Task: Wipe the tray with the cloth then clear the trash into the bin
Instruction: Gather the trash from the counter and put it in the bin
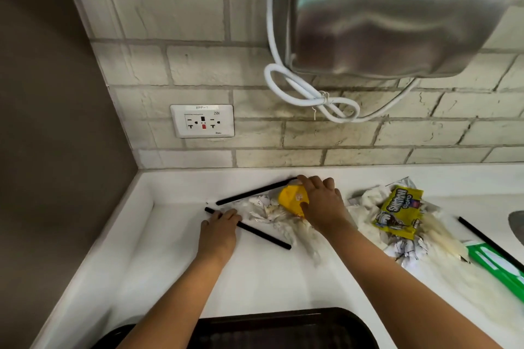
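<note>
Left hand: the left hand (pixel 219 225) lies on the white counter top (pixel 255 278). Its fingers curl over a long black straw (pixel 263 235) near the straw's far end, and they seem to grip it.
Right hand: the right hand (pixel 320 201) reaches to the back of the counter. Its fingers and thumb wrap round a crumpled yellow wrapper (pixel 292 199) and hold it.
Second straw: another long black straw (pixel 252 193) lies slanted behind the trash. Its far end goes under the right fingertips. I cannot tell if the hand holds it too.
Trash by the hands: a heap of crumpled white paper and clear plastic (pixel 272 214) lies between the two hands, touching the yellow wrapper.
Trash on the right: a yellow candy bag with big letters (pixel 398 212) sits on top of more crumpled white tissue (pixel 368 201), apart from the right hand.
Far right: a flat green packet (pixel 496 266) lies near the counter edge, with a third thin black straw (pixel 487 241) across it.
Tray: the dark brown tray with round corners (pixel 286 329) sits at the near edge of the counter, below both arms.
Wall: a white wall socket with a red switch (pixel 202 121) sits on the pale brick wall (pixel 170 22). A shiny metal box (pixel 391 14) hangs above, with a white looped cord (pixel 309 93) under it.
</note>
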